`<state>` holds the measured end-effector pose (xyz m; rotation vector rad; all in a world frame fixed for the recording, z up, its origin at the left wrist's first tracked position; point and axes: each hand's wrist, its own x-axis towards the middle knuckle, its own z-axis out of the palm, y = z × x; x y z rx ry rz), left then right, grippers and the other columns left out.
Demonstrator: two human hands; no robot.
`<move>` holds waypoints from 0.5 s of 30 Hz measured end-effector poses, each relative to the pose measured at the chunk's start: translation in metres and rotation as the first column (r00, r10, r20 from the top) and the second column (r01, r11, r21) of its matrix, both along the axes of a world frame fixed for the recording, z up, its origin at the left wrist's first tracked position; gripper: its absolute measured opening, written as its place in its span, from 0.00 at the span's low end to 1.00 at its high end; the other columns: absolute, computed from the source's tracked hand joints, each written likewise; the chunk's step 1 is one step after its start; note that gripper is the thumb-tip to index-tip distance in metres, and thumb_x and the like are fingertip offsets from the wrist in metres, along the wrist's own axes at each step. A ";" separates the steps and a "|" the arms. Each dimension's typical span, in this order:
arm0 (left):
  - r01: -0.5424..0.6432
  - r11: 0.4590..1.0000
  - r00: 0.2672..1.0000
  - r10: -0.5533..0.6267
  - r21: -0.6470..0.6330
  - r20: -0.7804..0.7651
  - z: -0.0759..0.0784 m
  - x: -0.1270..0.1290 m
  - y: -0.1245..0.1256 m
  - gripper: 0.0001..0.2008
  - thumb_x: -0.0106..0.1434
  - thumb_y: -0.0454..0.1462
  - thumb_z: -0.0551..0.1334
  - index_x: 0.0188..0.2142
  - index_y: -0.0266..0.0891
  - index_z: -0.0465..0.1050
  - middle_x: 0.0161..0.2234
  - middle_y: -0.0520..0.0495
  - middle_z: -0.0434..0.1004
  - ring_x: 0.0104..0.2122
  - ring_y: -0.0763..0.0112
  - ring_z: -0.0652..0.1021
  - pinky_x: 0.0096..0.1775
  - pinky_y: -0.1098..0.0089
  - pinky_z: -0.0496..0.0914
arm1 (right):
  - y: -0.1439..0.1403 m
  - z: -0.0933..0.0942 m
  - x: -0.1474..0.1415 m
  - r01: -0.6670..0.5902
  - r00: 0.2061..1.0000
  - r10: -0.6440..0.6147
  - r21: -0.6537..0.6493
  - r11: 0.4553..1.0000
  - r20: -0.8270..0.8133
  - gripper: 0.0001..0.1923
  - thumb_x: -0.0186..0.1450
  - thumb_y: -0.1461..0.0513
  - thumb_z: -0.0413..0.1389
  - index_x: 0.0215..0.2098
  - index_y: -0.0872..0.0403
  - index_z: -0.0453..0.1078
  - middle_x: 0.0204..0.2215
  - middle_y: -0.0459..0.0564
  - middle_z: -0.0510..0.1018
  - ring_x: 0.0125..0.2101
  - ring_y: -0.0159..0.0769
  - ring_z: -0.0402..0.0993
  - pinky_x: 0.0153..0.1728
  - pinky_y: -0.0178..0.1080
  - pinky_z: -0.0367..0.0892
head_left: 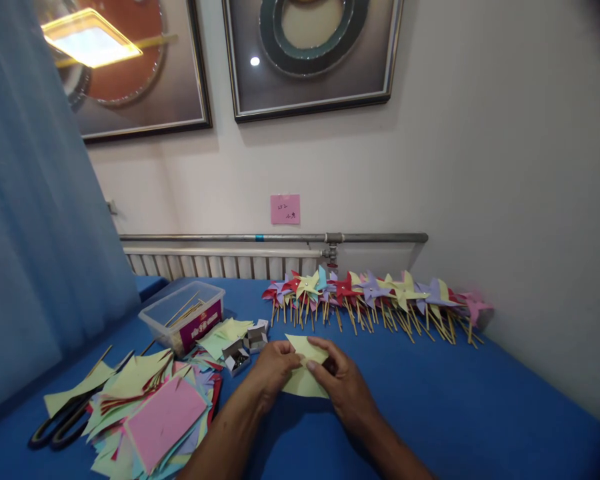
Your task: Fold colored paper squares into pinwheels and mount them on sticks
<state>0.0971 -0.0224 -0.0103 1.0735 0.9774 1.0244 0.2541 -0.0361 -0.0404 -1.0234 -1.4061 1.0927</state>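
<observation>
A pale yellow paper piece (305, 385) is held up over the blue table between both hands. My left hand (276, 368) pinches its left side, fingers closed. On the other side, my right hand (337, 375) grips the right part, thumb in front and fingers behind. One corner of the paper points up between the hands. Just left of my left hand stand small open boxes; the nearer box (236, 358) contains small metal pins. Whether a pin is in my fingers cannot be made out.
Finished paper pinwheels (373, 290) on sticks lie in a row at the back. On the left are a stack of coloured paper (165, 420), black-handled scissors (63, 423) and a clear plastic tub (183, 313) with sticks. A radiator (220, 265) runs behind the blue table (430, 393).
</observation>
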 end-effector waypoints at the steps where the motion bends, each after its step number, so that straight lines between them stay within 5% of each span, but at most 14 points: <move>1: 0.000 1.000 1.000 0.000 -0.005 0.009 0.000 0.000 -0.001 0.14 0.45 0.42 0.72 0.23 0.38 0.70 0.19 0.51 0.72 0.18 0.75 0.68 0.26 0.71 0.60 | 0.000 0.000 -0.001 -0.011 0.999 0.011 0.000 1.000 -0.043 0.30 0.61 0.52 0.61 0.59 0.51 0.67 0.31 0.47 0.79 0.30 0.39 0.76 0.33 0.40 0.70; 7: -0.026 1.000 0.999 0.026 -0.012 0.032 -0.003 0.002 -0.001 0.13 0.43 0.40 0.71 0.22 0.38 0.68 0.18 0.52 0.71 0.18 0.75 0.67 0.26 0.72 0.59 | 0.003 0.000 -0.005 -0.026 0.981 0.023 -0.015 1.000 -0.192 0.49 0.59 0.54 0.63 0.71 0.49 0.44 0.39 0.51 0.81 0.33 0.41 0.78 0.33 0.42 0.73; 15: -0.001 0.998 0.995 0.006 -0.055 0.099 -0.010 0.006 0.001 0.15 0.42 0.41 0.71 0.24 0.39 0.67 0.19 0.53 0.70 0.19 0.75 0.68 0.27 0.71 0.62 | 0.002 0.001 -0.007 0.113 0.989 -0.118 -0.060 0.992 -0.093 0.43 0.57 0.53 0.62 0.66 0.54 0.55 0.43 0.55 0.81 0.38 0.44 0.79 0.35 0.41 0.73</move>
